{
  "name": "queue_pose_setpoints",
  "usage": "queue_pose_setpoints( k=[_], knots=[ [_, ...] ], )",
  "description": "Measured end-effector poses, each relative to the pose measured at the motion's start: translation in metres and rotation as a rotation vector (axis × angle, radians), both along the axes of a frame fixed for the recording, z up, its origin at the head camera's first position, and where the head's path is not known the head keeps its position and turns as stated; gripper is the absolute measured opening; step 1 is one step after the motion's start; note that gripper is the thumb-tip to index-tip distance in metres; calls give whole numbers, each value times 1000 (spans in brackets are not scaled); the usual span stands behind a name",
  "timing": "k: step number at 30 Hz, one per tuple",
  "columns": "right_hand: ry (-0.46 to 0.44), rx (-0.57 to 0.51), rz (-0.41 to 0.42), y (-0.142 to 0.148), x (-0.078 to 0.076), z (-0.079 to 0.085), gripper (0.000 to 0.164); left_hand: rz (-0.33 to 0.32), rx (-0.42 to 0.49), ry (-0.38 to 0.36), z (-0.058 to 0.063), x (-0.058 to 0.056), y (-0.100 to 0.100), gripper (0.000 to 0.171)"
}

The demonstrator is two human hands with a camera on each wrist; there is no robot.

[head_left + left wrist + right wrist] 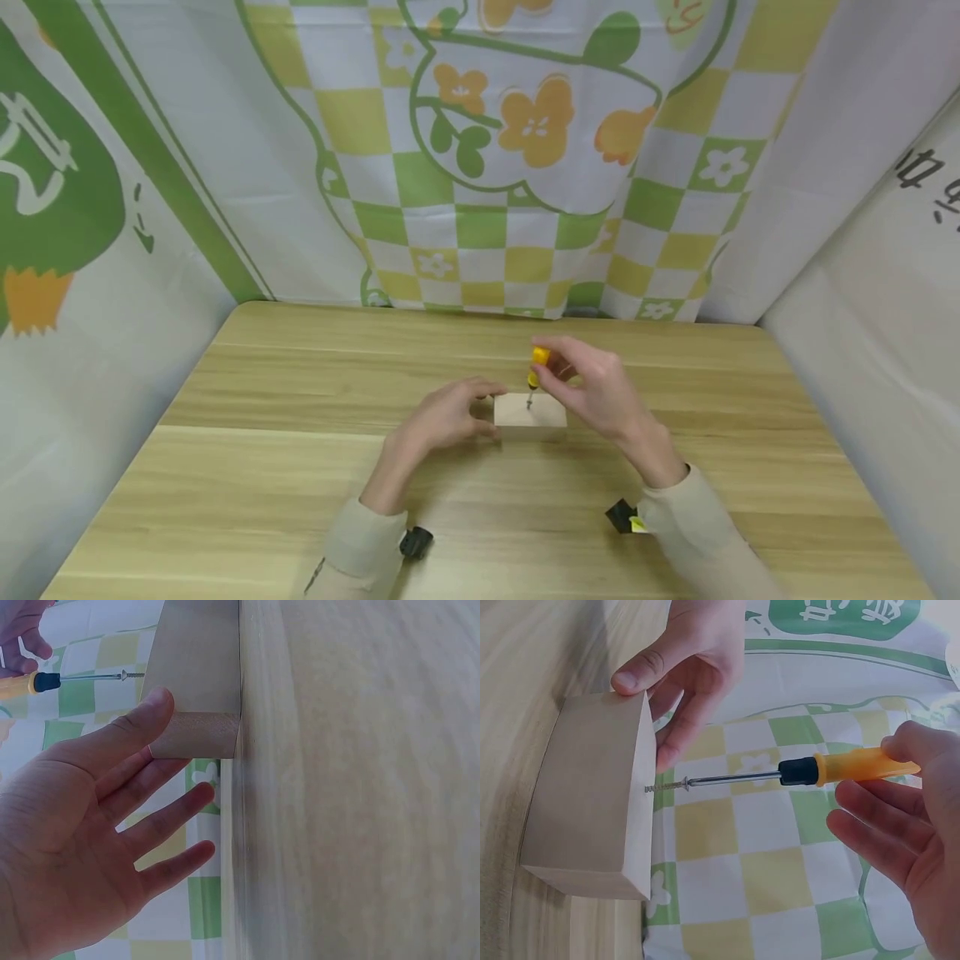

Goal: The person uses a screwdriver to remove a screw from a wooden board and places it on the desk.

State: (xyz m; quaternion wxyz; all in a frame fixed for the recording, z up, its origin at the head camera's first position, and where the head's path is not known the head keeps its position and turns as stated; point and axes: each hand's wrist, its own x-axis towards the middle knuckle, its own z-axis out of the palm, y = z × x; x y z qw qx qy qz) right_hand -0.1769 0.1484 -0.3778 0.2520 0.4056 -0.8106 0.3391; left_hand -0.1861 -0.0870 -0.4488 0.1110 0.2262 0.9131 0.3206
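Observation:
A pale rectangular wooden block (pixel 517 432) lies on the wooden table. My left hand (pixel 441 417) holds its left end, thumb on the near side and forefinger round the far side; the other fingers spread loosely in the left wrist view. A screw (pixel 667 785) stands upright with its point at the block's top face, most of its thread showing. The tip of a screwdriver (pixel 859 765) with a yellow handle and black collar meets the screw's head. From above, my right hand (pixel 600 387) pinches the handle between thumb and fingers.
The wood-grain table (pixel 262 475) stretches around the block. Behind it hangs a checked green, yellow and white curtain (pixel 480 225), with white fabric walls (pixel 892 333) on both sides. Black wrist cameras (pixel 416 542) sit at both cuffs.

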Motion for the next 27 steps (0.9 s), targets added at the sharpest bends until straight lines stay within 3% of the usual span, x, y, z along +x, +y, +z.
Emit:
queue_pose_setpoints(
  k=[22, 27],
  knots=[
    [-132, 30, -7, -5, 2, 11, 20, 13, 6, -20, 0, 1, 0, 62],
    [-118, 36, -18, -6, 1, 9, 18, 14, 6, -28, 0, 1, -1, 63]
  ],
)
